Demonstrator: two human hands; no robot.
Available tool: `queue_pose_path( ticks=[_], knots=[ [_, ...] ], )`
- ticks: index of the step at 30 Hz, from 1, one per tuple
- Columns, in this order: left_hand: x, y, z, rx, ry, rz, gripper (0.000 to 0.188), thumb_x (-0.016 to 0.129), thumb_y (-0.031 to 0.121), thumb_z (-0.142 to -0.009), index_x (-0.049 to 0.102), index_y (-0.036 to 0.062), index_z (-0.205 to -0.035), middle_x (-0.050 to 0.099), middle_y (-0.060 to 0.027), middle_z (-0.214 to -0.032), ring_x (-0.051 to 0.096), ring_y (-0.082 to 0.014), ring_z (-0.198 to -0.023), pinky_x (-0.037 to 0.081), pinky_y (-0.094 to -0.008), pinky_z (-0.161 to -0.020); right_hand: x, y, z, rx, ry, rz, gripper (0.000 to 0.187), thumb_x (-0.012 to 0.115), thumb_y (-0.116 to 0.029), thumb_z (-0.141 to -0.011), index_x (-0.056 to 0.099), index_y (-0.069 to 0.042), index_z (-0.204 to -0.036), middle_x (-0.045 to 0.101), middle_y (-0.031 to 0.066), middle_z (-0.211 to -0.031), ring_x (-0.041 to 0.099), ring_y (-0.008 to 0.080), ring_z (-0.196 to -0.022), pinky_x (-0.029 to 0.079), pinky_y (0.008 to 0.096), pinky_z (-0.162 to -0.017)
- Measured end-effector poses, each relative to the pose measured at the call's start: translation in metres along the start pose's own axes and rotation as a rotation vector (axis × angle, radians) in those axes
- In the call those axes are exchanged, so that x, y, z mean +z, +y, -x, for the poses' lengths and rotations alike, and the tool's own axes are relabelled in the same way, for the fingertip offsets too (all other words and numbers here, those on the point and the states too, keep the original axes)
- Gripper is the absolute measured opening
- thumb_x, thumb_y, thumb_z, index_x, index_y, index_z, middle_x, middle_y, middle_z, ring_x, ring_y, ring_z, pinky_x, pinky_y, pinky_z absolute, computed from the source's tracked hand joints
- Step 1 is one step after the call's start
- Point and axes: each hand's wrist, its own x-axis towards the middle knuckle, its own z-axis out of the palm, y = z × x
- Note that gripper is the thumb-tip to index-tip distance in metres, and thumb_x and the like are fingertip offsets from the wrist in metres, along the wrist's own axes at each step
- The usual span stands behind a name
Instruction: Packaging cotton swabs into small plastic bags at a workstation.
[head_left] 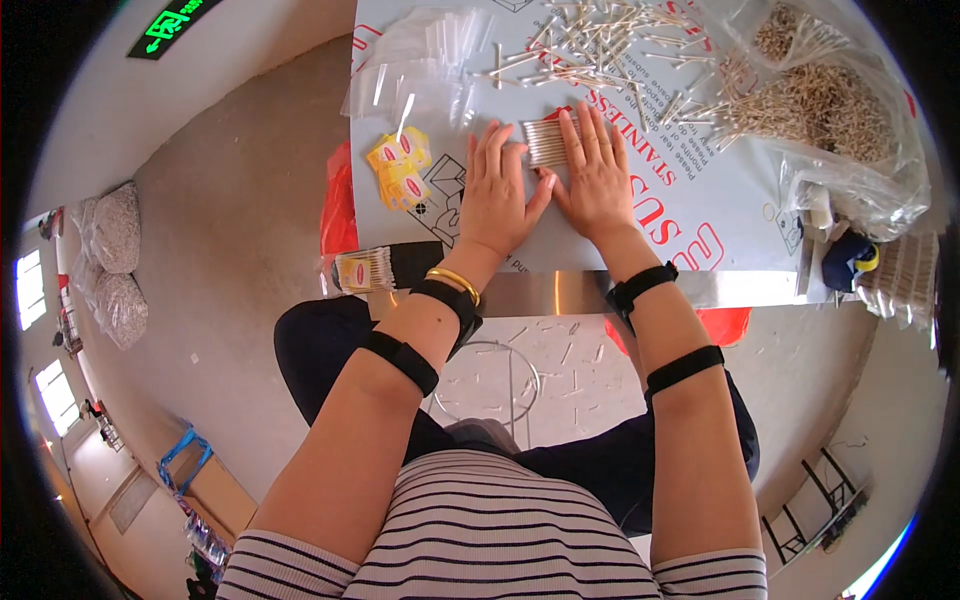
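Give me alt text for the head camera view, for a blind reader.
A person's left hand and right hand flank a row of cotton swabs on a table; loose swabs, clear plastic bags and yellow cards lie nearby.

Cotton swabs [546, 143], white-tipped; flat on the table [560, 238] between my left hand [495, 190] and right hand [598, 182]; neatly rowed, parallel, running crosswise

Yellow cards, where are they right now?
In the head view, the yellow cards lie on the table at left, below the clear bags and left of the left hand.
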Motion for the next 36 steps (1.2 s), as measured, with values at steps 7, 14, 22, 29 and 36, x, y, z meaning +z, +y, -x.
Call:
queue_pose_path(
  ticks=[7,14,22,29,36],
  knots=[
    [0.000,0.000,0.001,0.012,0.003,-0.003,0.045,0.064,0.037,-0.094,0.053,-0.0008,-0.116,0.045,-0.0202,-0.138,0.038,-0.0423,-0.142,0.021,-0.0635,-0.121,0.000,0.000,0.000,0.004,0.001,-0.013,0.084,0.055,-0.054,-0.097,0.023,-0.012,-0.163,0.023,0.0131,-0.168,0.018,0.0275,-0.157,0.011,0.0475,-0.128],
    [0.000,0.000,0.000,0.017,0.007,0.005,0.042,0.065,0.037,-0.094,0.054,0.0007,-0.111,0.045,-0.0192,-0.136,0.038,-0.0408,-0.142,0.020,-0.0637,-0.121,0.002,0.002,0.001,0.007,0.013,-0.030,0.084,0.057,-0.050,-0.097,0.020,-0.015,-0.164,0.020,0.0115,-0.169,0.019,0.0273,-0.157,0.015,0.0479,-0.127],
    [0.000,0.001,0.002,0.008,-0.012,0.052,0.037,0.065,0.035,-0.094,0.051,0.0043,-0.109,0.046,-0.0178,-0.134,0.042,-0.0414,-0.139,0.020,-0.0652,-0.121,0.003,0.002,0.001,0.005,0.011,0.007,0.084,0.055,-0.055,-0.097,0.024,-0.013,-0.162,0.024,0.0128,-0.168,0.019,0.0271,-0.156,0.013,0.0481,-0.127],
    [-0.011,-0.001,0.000,0.020,0.022,0.179,0.033,0.066,0.029,-0.092,0.052,0.0044,-0.109,0.048,-0.0179,-0.132,0.045,-0.0420,-0.136,0.020,-0.0637,-0.120,0.001,-0.001,-0.001,-0.012,0.036,0.010,0.082,0.055,-0.054,-0.098,0.026,-0.012,-0.162,0.025,0.0131,-0.168,0.020,0.0279,-0.156,0.013,0.0491,-0.127],
    [-0.096,0.031,0.059,0.059,-0.004,0.463,0.029,0.062,0.019,-0.095,0.053,0.0040,-0.117,0.049,-0.0204,-0.137,0.044,-0.0444,-0.136,0.021,-0.0611,-0.121,0.011,0.002,0.007,-0.041,0.056,0.011,0.082,0.054,-0.055,-0.099,0.026,-0.011,-0.162,0.022,0.0143,-0.168,0.019,0.0307,-0.156,0.014,0.0500,-0.127]
  ],
)
